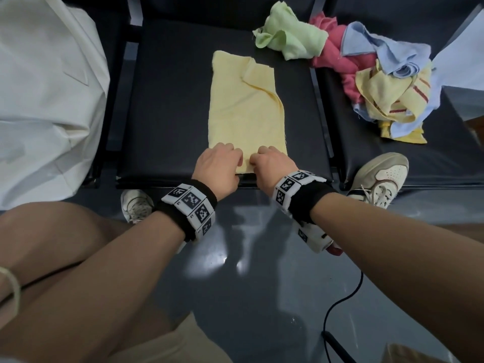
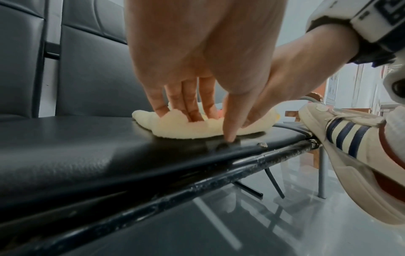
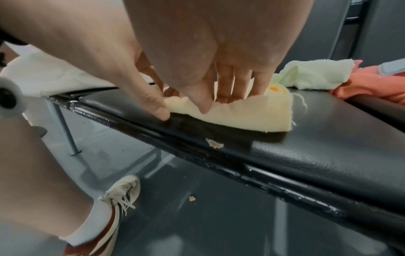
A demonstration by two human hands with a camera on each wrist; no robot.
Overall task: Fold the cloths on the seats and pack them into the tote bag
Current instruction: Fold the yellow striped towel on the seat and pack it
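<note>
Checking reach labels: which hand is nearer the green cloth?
Right. The right hand grips the yellow cloth's near edge, on the side toward the green cloth; the left hand holds the same edge, farther away.

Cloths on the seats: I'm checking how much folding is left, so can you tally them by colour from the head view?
Plain yellow: 1, the yellow cloth both hands grip at its near edge
Green: 1, the green cloth
Red: 1, the red cloth
Blue: at least 1, the blue cloth
Yellow with red stripes: 1, the striped cloth
Total: at least 5; the pile may hide more.
</note>
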